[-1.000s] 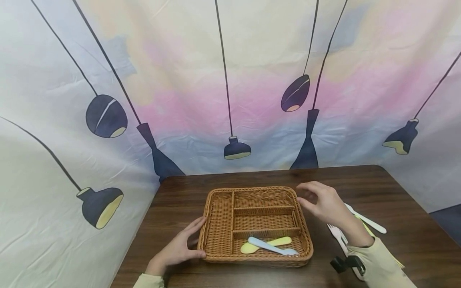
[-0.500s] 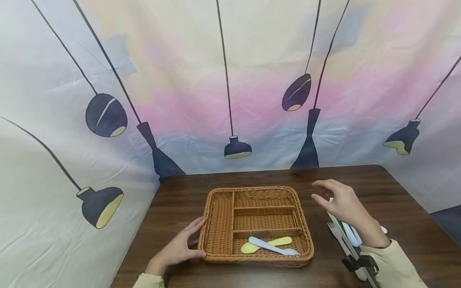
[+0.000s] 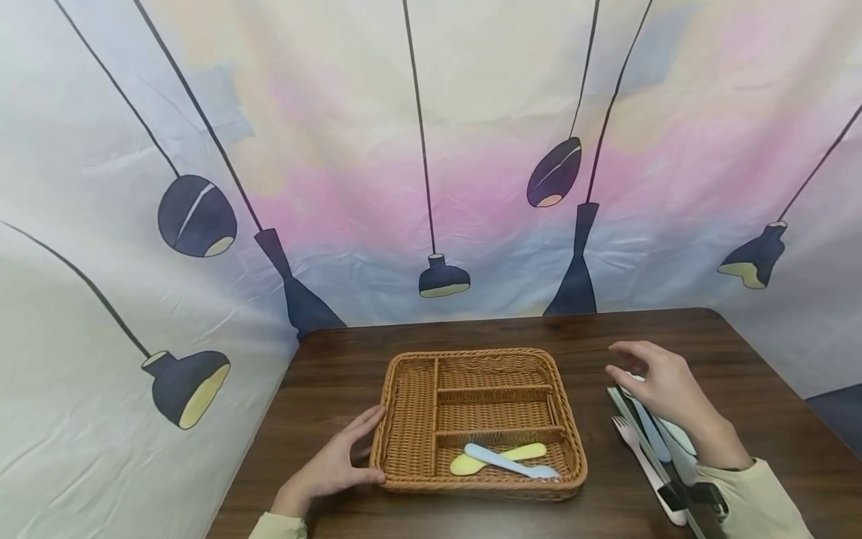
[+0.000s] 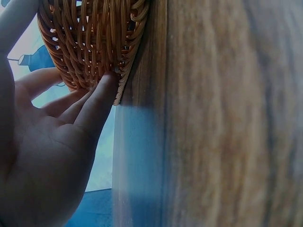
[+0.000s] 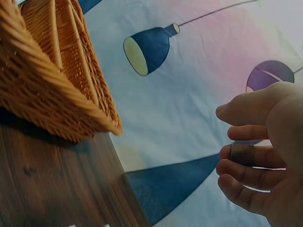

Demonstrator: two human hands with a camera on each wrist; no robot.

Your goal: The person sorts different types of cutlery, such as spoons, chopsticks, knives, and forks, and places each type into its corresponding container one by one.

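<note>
A brown wicker basket (image 3: 404, 419) with several compartments stands on the table. In its front compartment a light blue fork (image 3: 498, 458) lies across a yellow spoon (image 3: 465, 465). My left hand (image 3: 333, 464) rests against the basket's left side, thumb near the front corner; in the left wrist view its extended fingers (image 4: 97, 101) touch the woven wall. Right of the basket hovers my right hand (image 3: 663, 385), fingers loosely bent and holding nothing, as the right wrist view also shows. Beneath it lie a pink fork (image 3: 636, 442) and other pale cutlery (image 3: 652, 434), partly hidden by the hand and wrist.
The dark wooden table (image 3: 350, 352) meets a hanging cloth (image 3: 485, 187) printed with lamps at its back edge. A black strap device (image 3: 694, 495) sits on the right wrist, covering part of the cutlery.
My right hand has moved right, away from the basket's right rim to above the cutlery. The left hand, the basket and the two pieces inside it have stayed in place.
</note>
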